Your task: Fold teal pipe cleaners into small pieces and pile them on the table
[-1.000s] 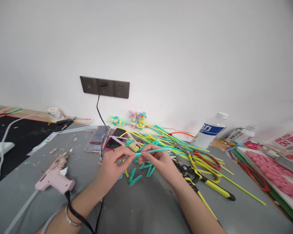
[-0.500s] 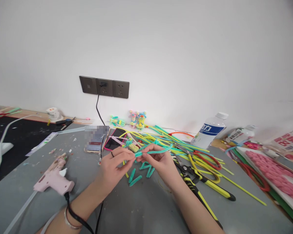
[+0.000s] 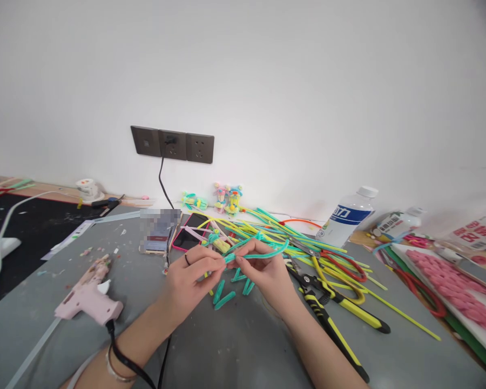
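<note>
Between my two hands is a teal pipe cleaner, its free end curving out to the right. My left hand pinches it at the left end, thumb against fingers. Close beside, my right hand grips it between thumb and index finger. Short teal pieces lie on the grey table just below the hands. Behind the fingers sits a small yellow and teal figure, partly hidden. A pile of yellow and teal pipe cleaners spreads behind and to the right.
At the left lies a pink glue gun with a black cord. Yellow-black pliers and red-handled scissors are at the right. A bottle stands near the wall. A phone and small figures are at the back.
The free end of the teal pipe cleaner has shifted slightly to the right. Both hands stay close together, with only small finger movements.
</note>
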`<state>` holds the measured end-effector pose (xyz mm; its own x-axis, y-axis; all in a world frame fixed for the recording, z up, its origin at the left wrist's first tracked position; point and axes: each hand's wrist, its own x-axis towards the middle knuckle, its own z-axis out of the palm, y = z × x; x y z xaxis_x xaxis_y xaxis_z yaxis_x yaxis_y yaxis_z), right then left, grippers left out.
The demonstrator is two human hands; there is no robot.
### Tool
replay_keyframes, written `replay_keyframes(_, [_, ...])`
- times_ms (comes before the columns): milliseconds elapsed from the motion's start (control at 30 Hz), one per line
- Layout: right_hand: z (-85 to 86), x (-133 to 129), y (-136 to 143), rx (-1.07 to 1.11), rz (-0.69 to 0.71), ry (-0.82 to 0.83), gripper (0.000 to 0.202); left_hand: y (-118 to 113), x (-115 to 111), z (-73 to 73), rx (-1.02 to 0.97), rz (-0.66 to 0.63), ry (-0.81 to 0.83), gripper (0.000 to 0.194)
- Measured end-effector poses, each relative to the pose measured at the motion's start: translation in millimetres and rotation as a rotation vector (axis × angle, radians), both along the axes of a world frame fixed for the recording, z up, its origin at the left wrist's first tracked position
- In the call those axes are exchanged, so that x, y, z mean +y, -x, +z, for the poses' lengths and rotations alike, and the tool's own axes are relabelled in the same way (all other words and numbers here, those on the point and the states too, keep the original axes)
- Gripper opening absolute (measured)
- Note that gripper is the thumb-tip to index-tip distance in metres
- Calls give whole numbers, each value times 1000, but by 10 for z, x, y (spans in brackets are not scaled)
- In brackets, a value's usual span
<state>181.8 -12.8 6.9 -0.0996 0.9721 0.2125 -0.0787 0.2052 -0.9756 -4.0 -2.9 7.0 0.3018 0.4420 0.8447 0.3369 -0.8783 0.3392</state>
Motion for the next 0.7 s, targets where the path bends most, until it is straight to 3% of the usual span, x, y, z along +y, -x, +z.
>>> replay_keyframes(133, [-20, -30, 11, -174, -72, -126, 10, -5, -6, -30, 11, -8, 13, 19])
replay_keyframes(333, [-41, -21, 15, -524, -174, -365, 15, -14, 13, -92, 42, -15, 81, 19])
replay_keyframes(500, [-2, 41, -114, -491, -114, -375, 8, 15, 73, -144, 103, 48, 359, 12])
replay_keyframes(600, [31, 78, -223, -481, -132, -390, 8, 13, 63, -136, 237, 17, 553, 7])
replay_keyframes(700, [42, 101, -293, -485, -147, -446, 7, -11, 5, -122, 431, -56, 622, 5])
